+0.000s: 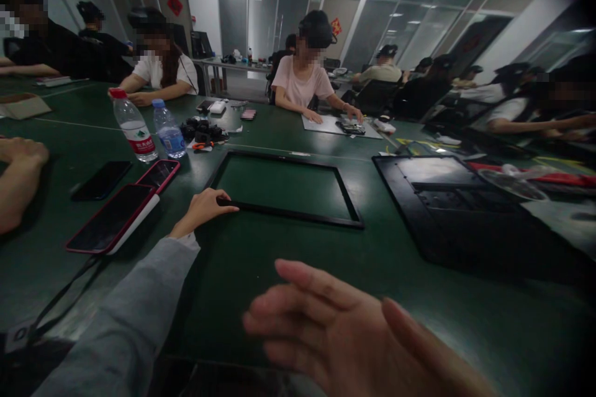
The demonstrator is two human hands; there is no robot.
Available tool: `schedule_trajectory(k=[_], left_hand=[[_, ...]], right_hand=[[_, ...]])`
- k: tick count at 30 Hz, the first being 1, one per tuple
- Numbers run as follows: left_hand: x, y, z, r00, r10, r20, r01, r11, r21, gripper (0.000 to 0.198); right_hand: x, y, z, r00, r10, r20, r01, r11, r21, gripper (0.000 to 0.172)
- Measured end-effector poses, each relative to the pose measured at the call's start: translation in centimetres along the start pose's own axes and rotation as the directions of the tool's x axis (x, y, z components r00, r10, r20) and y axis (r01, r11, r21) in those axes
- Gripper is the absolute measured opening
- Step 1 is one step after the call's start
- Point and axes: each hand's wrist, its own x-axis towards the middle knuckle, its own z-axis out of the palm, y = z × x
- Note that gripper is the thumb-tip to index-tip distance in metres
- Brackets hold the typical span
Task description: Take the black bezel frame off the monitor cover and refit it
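Note:
A thin black rectangular frame, like a laptop screen bezel (298,216), lies on the green table in front of me. My left hand (205,208), in a light grey sleeve, pinches its near left corner between thumb and fingers. Close to the camera, my right hand (335,329) is raised above the near table edge, with fingers stretched out and nothing in it. To the right rests a large black laptop part, seemingly a casing (419,223), with a lighter panel in its upper part.
Phones (114,217) lie left of my forearm, beside a red-capped bottle (135,127) and a blue-capped bottle (168,130). Another person's hand (21,158) rests at the far left. Across the table a person in pink (305,77) handles a small device (350,126).

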Motion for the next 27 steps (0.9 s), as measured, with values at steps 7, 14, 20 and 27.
schedule_trajectory(k=[7, 14, 20, 27], left_hand=[[-0.1, 0.1, 0.0, 1.0, -0.007, -0.002, 0.007, 1.0, -0.02, 0.053], [0.0, 0.1, -0.1, 0.999, -0.011, 0.032, 0.012, 0.999, -0.03, 0.055], [0.0, 0.3, -0.3, 0.999, -0.014, 0.051, 0.013, 1.0, 0.011, 0.06], [0.0, 0.3, -0.5, 0.997, -0.045, 0.058, 0.047, 0.998, -0.042, 0.064]], right_hand=[[1.7, 0.0, 0.7, 0.998, 0.001, -0.056, 0.0, 1.0, 0.011, 0.059], [4.7, 6.0, -1.3, 0.958, 0.202, 0.201, -0.039, 0.791, -0.61, 0.061], [7.3, 8.8, -4.4, 0.976, 0.129, 0.178, 0.104, 0.444, -0.89, 0.047], [2.5, -1.4, -16.3, 0.615, -0.682, -0.395, -0.245, 0.312, -0.918, 0.063]])
